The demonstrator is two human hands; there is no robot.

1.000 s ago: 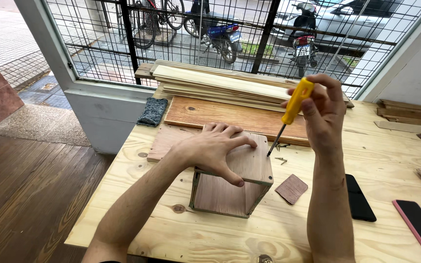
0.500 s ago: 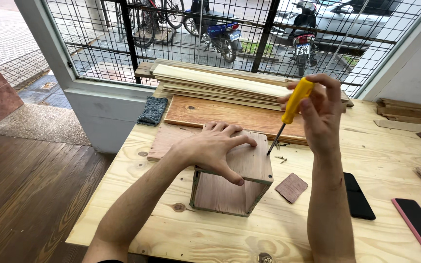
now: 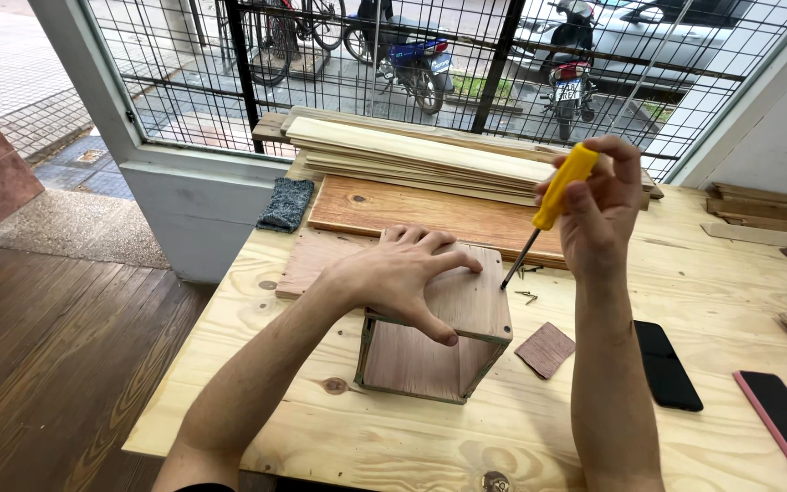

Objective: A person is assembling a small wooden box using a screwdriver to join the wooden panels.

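I'm pressing my spread left hand on one wooden box; right hand is gripping one yellow screwdriver; two phones are lying right of the box.

hidden: box top partly under left hand | screwdriver handle partly inside right hand grip | cut off: pink-edged phone at worktop right edge | too small: loose screws
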